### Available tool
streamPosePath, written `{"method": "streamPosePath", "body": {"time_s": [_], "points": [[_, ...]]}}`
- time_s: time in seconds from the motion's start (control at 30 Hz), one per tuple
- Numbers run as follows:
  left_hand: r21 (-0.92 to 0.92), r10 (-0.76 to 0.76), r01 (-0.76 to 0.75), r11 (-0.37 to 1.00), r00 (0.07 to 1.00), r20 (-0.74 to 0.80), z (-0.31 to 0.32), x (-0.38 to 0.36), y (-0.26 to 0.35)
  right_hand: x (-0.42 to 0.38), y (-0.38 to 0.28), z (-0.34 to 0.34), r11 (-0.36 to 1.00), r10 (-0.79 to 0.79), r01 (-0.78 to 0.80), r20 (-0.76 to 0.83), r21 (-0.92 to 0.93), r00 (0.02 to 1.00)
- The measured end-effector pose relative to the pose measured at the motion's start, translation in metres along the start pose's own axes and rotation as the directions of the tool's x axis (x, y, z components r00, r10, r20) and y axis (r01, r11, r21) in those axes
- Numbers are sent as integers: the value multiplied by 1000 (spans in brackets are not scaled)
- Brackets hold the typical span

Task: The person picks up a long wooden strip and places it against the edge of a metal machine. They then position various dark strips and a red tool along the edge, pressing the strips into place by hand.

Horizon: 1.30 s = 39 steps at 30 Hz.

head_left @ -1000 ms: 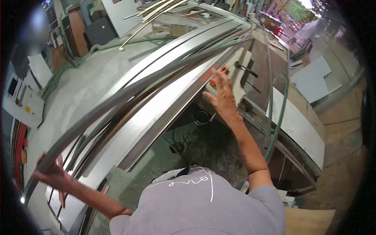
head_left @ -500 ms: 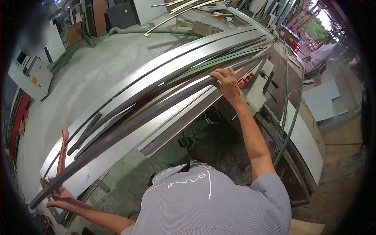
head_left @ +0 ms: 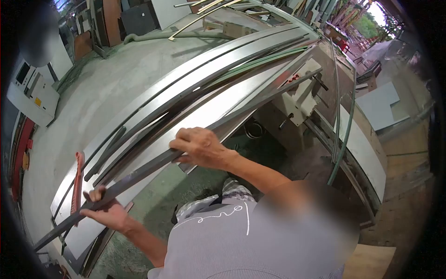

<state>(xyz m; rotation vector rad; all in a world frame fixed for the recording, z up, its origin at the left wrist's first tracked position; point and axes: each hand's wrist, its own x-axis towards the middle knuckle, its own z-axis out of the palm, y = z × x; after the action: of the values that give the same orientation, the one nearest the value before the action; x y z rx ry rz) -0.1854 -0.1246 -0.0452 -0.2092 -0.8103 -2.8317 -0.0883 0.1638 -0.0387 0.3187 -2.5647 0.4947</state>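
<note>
A long dark grey metal bar [head_left: 147, 169] slants from the lower left up to the right, in front of my body. My right hand [head_left: 199, 147] grips it from above near its middle, fingers bent over the far side. Farther left, my left hand [head_left: 108, 213] cups it from below, with fingertips curled over the top. Beneath and behind the bar lies a long, shiny silver sheet [head_left: 162, 100]. On that sheet rest several dark strips [head_left: 139, 139] and a green strip [head_left: 260, 64]. A red, slotted tool-like piece [head_left: 77, 186] lies near the left hand.
A brown workbench [head_left: 346, 100] with long rails stands to the right, a white cut panel [head_left: 381, 106] beyond it. A white machine cabinet [head_left: 35, 95] is at the far left. A curved wooden strip [head_left: 197, 24] and a thick hose [head_left: 181, 35] lie behind.
My right hand has moved left and nearer to me along the bar. My left hand has shifted right and up. The bar has come towards me, away from the other strips.
</note>
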Motion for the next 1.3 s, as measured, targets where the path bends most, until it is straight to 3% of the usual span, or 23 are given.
{"method": "streamPosePath", "body": {"time_s": [0.03,0.1,0.13,0.2,0.23,0.33,0.43,0.57,0.7,0.77,0.8,0.83,0.9,0.93,0.97,1.03,1.07,1.1,1.17,1.2,1.23,1.27,1.3], "points": [[-69,12,-28,997,975,-222,16,-5,8,-2,-5,-5,1000,5,-5,1,0,1000],[-218,-22,6,976,997,-71,-32,-2,29,-7,-18,-21,993,-90,90,-1,74,996],[-175,4,-26,984,992,-125,-40,-5,38,-16,-13,-31,997,-56,51,98,56,994],[-153,14,-57,987,964,-267,-48,-14,55,-35,4,-54,995,33,-21,111,-102,993],[-175,13,-52,983,976,-219,-68,-16,64,-47,18,-67,983,91,-69,122,-170,988],[-92,63,-97,991,947,-315,-84,-33,83,-93,69,-97,953,241,-206,143,-222,960],[-99,70,-106,989,946,-316,-92,-50,99,-137,104,-104,917,312,-255,156,-306,937],[-41,72,-90,995,944,-323,-118,-63,127,-154,101,-95,927,317,-253,221,-277,922],[73,106,-83,994,911,-398,-143,-67,171,-154,81,-77,962,202,-180,93,-206,975],[1,76,-79,997,949,-305,-172,-60,202,-149,58,-71,967,182,-167,59,-192,982],[203,196,-112,973,867,-459,-175,-54,214,-147,47,-65,963,188,-173,55,-207,981],[202,194,-111,973,868,-457,-184,-49,229,-143,36,-60,962,189,-174,53,-209,980],[83,168,-150,985,944,-284,-222,-39,271,-133,13,-51,967,152,-151,-10,-208,988],[-66,104,-122,990,967,-234,-229,-37,288,-126,2,-46,970,139,-142,-27,-198,990],[-68,105,-124,990,966,-235,-243,-34,299,-119,-9,-42,970,136,-139,-26,-199,990],[-102,173,-179,979,983,-63,-260,-20,320,-103,-32,-31,970,136,-142,-42,-195,990],[139,300,-268,953,898,-323,-251,-14,325,-94,-43,-22,979,116,-131,-104,-154,988],[140,301,-270,953,901,-313,-264,-2,342,-85,-54,-13,979,118,-135,-113,-151,987],[-68,131,-155,986,955,-267,-294,14,377,-67,-74,2,983,126,-140,-115,-123,985],[339,363,-235,911,848,-387,-303,26,379,-59,-83,10,980,126,-140,-102,-140,987],[334,366,-240,911,845,-391,-323,33,391,-51,-90,18,981,118,-132,-101,-143,988],[139,218,-202,970,969,-114,-352,39,410,-45,-96,28,983,129,-140,-100,-121,987],[-33,102,-97,995,974,201,-373,46,424,-39,-101,38,984,140,-149,-96,-96,986]]}}
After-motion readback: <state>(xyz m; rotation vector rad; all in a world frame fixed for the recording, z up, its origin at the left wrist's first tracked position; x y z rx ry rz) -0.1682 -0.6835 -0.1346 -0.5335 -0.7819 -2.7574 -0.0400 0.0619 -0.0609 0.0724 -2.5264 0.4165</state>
